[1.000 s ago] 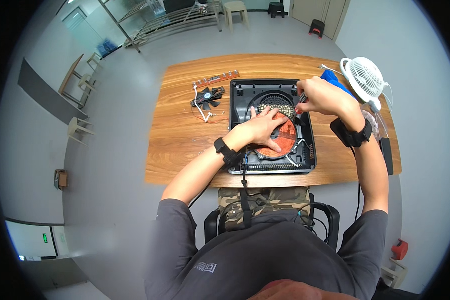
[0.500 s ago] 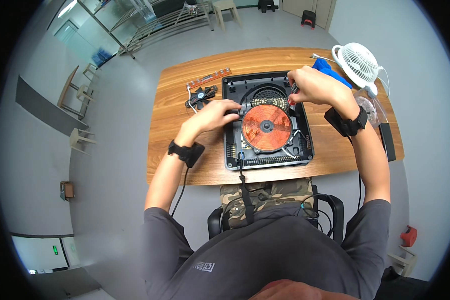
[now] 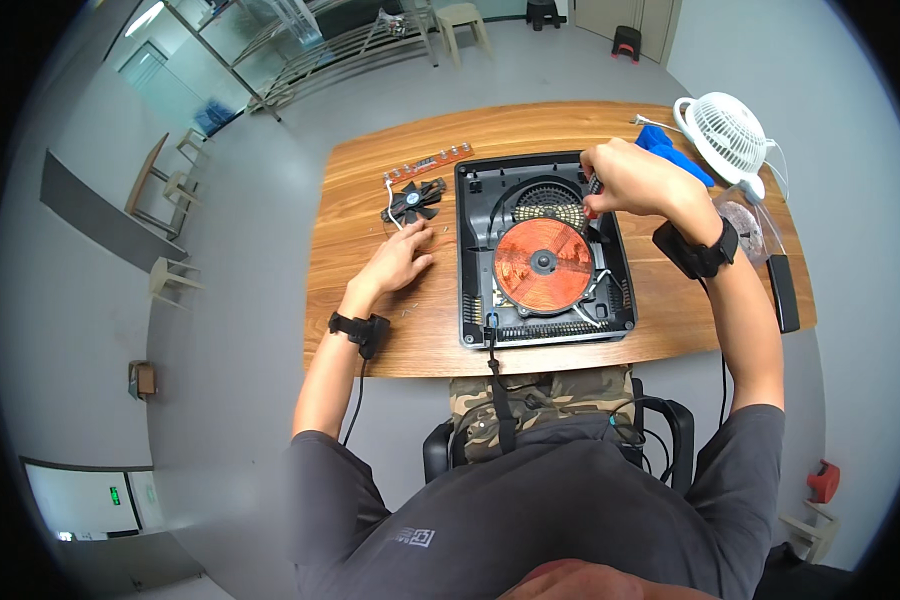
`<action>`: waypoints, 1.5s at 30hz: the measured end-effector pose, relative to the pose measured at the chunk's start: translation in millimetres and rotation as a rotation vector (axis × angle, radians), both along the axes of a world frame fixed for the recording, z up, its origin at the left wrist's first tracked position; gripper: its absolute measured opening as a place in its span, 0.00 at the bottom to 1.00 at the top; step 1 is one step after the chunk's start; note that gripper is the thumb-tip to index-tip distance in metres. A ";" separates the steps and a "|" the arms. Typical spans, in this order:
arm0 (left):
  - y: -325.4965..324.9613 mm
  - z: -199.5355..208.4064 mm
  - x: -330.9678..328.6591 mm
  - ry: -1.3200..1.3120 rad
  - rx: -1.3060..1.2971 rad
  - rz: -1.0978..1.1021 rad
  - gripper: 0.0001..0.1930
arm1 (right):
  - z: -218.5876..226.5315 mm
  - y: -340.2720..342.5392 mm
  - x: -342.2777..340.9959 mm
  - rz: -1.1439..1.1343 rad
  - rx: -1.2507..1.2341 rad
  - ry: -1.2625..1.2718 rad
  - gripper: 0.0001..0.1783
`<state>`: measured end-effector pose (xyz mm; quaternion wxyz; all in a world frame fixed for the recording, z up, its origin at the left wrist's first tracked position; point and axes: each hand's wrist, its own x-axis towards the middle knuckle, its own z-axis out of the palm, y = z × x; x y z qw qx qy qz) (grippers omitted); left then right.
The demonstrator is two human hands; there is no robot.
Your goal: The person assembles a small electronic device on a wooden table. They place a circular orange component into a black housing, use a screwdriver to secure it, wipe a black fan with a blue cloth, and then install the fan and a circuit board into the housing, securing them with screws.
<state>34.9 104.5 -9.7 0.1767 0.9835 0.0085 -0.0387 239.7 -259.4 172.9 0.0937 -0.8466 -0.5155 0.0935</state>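
Note:
An induction cooker base (image 3: pixel 470 300), a black open housing, lies on the table with a round copper coil (image 3: pixel 542 262) inside it. My right hand (image 3: pixel 635 180) is closed around a red-and-black screwdriver (image 3: pixel 592 208) over the housing's far right part, beside the coil. The tool's tip is hard to make out. On the wood left of the housing rests my left hand (image 3: pixel 398 260), fingers stretched and apart, with nothing visible in it. Just beyond its fingertips are a black fan (image 3: pixel 413 200) and some tiny bits, perhaps screws.
An orange-brown circuit strip (image 3: pixel 428 162) with a white cable lies at the table's far left. At the far right are a blue cloth (image 3: pixel 672 155), a white desk fan (image 3: pixel 727 135), a clear bag (image 3: pixel 742 225) and a black bar-shaped object (image 3: pixel 782 293).
My left hand has left the housing's left edge and moved left onto the table near the black fan. My right hand stays over the housing with the screwdriver. The whole view has shifted slightly.

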 end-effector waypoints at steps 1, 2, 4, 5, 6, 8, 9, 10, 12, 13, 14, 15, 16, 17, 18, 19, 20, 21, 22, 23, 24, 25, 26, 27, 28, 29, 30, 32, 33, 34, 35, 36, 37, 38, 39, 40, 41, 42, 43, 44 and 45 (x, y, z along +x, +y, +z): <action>-1.4 -1.0 0.3 0.005 0.005 -0.005 0.30 | -1.2 -1.4 1.0 0.003 -0.002 -0.009 0.21; -2.8 -1.9 -0.1 0.025 0.013 -0.010 0.30 | -2.0 -2.3 2.0 0.006 -0.005 -0.018 0.21; -3.5 -4.8 -1.2 0.033 -0.008 0.003 0.30 | -1.7 -2.5 2.9 -0.002 -0.012 -0.021 0.21; -3.1 -7.0 -2.0 0.019 -0.014 0.003 0.30 | -2.1 -3.2 3.2 -0.006 -0.017 -0.022 0.21; -2.0 -8.8 -3.2 0.008 -0.014 0.003 0.30 | -4.2 -4.5 3.6 0.004 0.027 -0.014 0.21; -4.2 -6.6 -5.2 -0.013 -0.020 -0.001 0.29 | -3.2 -4.6 2.8 0.004 0.029 -0.023 0.21; -2.4 -7.2 -6.0 -0.020 -0.025 -0.009 0.28 | -2.8 -4.2 2.2 0.004 0.030 -0.027 0.21; -0.6 -7.4 -6.2 -0.028 -0.030 -0.016 0.28 | -2.4 -3.8 1.5 0.000 0.034 -0.020 0.21; 2.0 -8.5 -7.2 -0.055 -0.045 -0.022 0.27 | -1.8 -2.8 0.4 -0.008 0.042 -0.006 0.21; 2.8 -7.6 -8.3 -0.073 -0.054 -0.022 0.26 | -1.6 -2.3 0.5 -0.011 0.032 -0.001 0.21; 3.7 -6.7 -9.5 -0.090 -0.062 -0.021 0.25 | -1.3 -2.1 0.6 -0.014 0.023 0.003 0.21; 5.4 -5.1 -9.9 -0.094 -0.061 -0.015 0.24 | -0.8 -1.7 0.7 -0.018 0.013 0.007 0.21; 5.7 -1.7 -9.6 -0.097 -0.062 -0.011 0.23 | -0.6 -1.8 0.1 -0.016 0.013 0.002 0.21; 5.7 1.7 -9.9 -0.100 -0.064 -0.007 0.22 | -0.2 -2.1 -0.6 -0.014 0.014 -0.003 0.20; 5.2 5.2 -11.1 -0.103 -0.069 0.017 0.20 | -0.4 -2.2 -1.1 -0.013 0.015 -0.008 0.20; 4.2 8.8 -12.5 -0.105 -0.076 0.041 0.18 | -1.1 -2.4 -0.6 -0.007 0.023 -0.018 0.20; 4.1 10.0 -13.4 -0.107 -0.083 0.064 0.16 | -1.8 -2.6 0.2 -0.002 0.031 -0.029 0.20; 5.8 8.5 -13.5 -0.130 -0.092 0.082 0.15 | -2.3 -2.7 1.0 0.004 0.039 -0.040 0.20; 6.9 9.6 -13.9 -0.155 -0.098 0.101 0.14 | -2.9 -2.5 1.2 0.002 0.043 -0.031 0.20; 7.1 10.5 -14.4 -0.179 -0.104 0.119 0.13 | -3.3 -2.3 1.5 -0.001 0.048 -0.022 0.20; 7.3 11.9 -15.2 -0.167 -0.148 0.166 0.11 | -3.6 -1.9 2.1 -0.004 0.052 -0.012 0.20; 6.0 12.4 -15.4 -0.175 -0.156 0.178 0.11 | -3.2 -3.3 1.7 0.000 0.043 -0.020 0.20; 7.1 12.5 -15.3 -0.183 -0.165 0.189 0.11 | -0.4 -3.2 0.9 0.004 0.034 -0.028 0.19; 7.9 13.5 -15.6 -0.191 -0.174 0.200 0.10 | 0.7 -2.0 0.5 0.007 0.024 -0.035 0.19; 6.0 16.9 -15.9 -0.200 -0.163 0.191 0.10 | 0.0 0.0 1.3 -0.021 0.002 -0.015 0.18; 8.4 14.6 -16.8 -0.198 -0.149 0.171 0.10 | -1.7 -0.3 1.4 -0.014 0.019 -0.018 0.18; 7.5 13.8 -18.1 -0.202 -0.153 0.170 0.10 | -3.9 -1.4 1.4 -0.008 0.036 -0.021 0.17; 7.6 13.4 -19.9 -0.211 -0.154 0.174 0.10 | -5.6 -2.2 2.0 -0.001 0.055 0.005 0.17; 8.9 12.9 -18.8 -0.217 -0.152 0.178 0.10 | -4.6 -1.5 3.0 -0.003 0.048 -0.002 0.17; 9.4 11.8 -18.1 -0.222 -0.151 0.182 0.10 | -3.9 -0.7 3.5 -0.007 0.038 -0.007 0.18; 9.9 11.5 -18.0 -0.248 -0.170 0.191 0.10 | -3.7 -0.6 3.1 -0.010 0.029 -0.012 0.18; 9.6 11.1 -19.8 -0.262 -0.171 0.209 0.09 | -4.4 -1.8 1.7 -0.005 0.053 -0.035 0.19; 6.9 17.7 -20.8 -0.280 -0.169 0.228 0.09 | -5.4 -1.7 2.2 -0.001 0.052 -0.038 0.19; 6.9 18.0 -22.4 -0.345 -0.151 0.219 0.08 | -6.6 -1.4 3.0 0.003 0.051 -0.040 0.19; 8.0 16.3 -23.0 -0.366 -0.161 0.231 0.08 | -7.7 -1.4 3.5 0.007 0.051 -0.043 0.19; 10.8 16.0 -23.0 -0.388 -0.170 0.244 0.08 | -6.7 -0.8 3.6 0.000 0.042 -0.039 0.19; 12.9 15.9 -23.3 -0.411 -0.178 0.256 0.08 | -6.0 -0.6 3.2 -0.004 0.035 -0.036 0.19; 14.5 16.1 -24.3 -0.415 -0.185 0.273 0.09 | -5.6 -0.6 2.7 -0.007 0.028 -0.034 0.18; 17.3 15.6 -25.8 -0.404 -0.248 0.318 0.10 | -5.4 0.0 2.9 -0.009 0.023 -0.032 0.18; 21.0 13.3 -27.3 -0.394 -0.311 0.363 0.10 | -7.6 0.2 5.2 -0.018 0.020 -0.036 0.18; 25.5 10.4 -28.7 -0.383 -0.375 0.407 0.10 | -7.5 -0.5 4.3 -0.016 0.025 -0.035 0.18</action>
